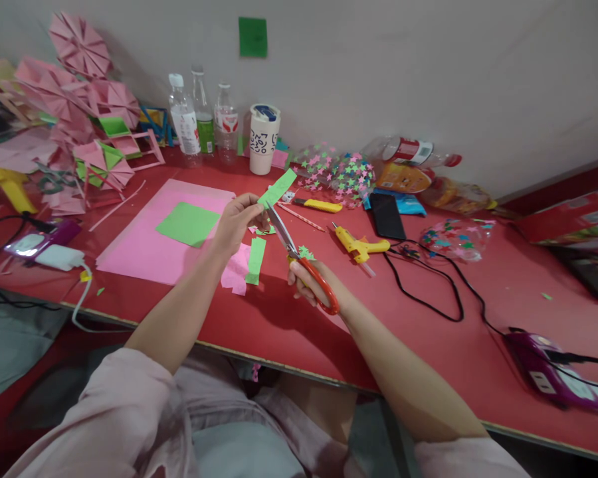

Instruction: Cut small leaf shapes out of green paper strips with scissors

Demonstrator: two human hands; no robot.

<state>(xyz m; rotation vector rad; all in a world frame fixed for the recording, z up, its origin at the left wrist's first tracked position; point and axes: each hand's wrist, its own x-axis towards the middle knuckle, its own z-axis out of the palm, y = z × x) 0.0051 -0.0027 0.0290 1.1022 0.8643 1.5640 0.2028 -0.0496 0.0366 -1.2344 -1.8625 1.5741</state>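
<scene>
Between the fingers of my left hand (238,222) is a strip of green paper (280,186), held up above the table. My right hand (311,282) grips red-handled scissors (323,292), whose blades point up and left and meet the strip near my left fingertips. Whether the blades are cutting into it I cannot tell. Below, another green strip (256,261) lies over pink paper scraps (236,271). To the left, a green sheet (188,224) rests on larger pink paper (139,249). Small green cut pieces (306,253) lie just behind the scissors.
A yellow glue gun (359,247), a phone (387,216) and a yellow cutter (323,206) lie to the right. Bottles (184,123) and a white cup (264,143) stand by the wall. Pink folded-paper pieces (80,46) pile up left. A black cable (428,312) crosses the red table (403,372).
</scene>
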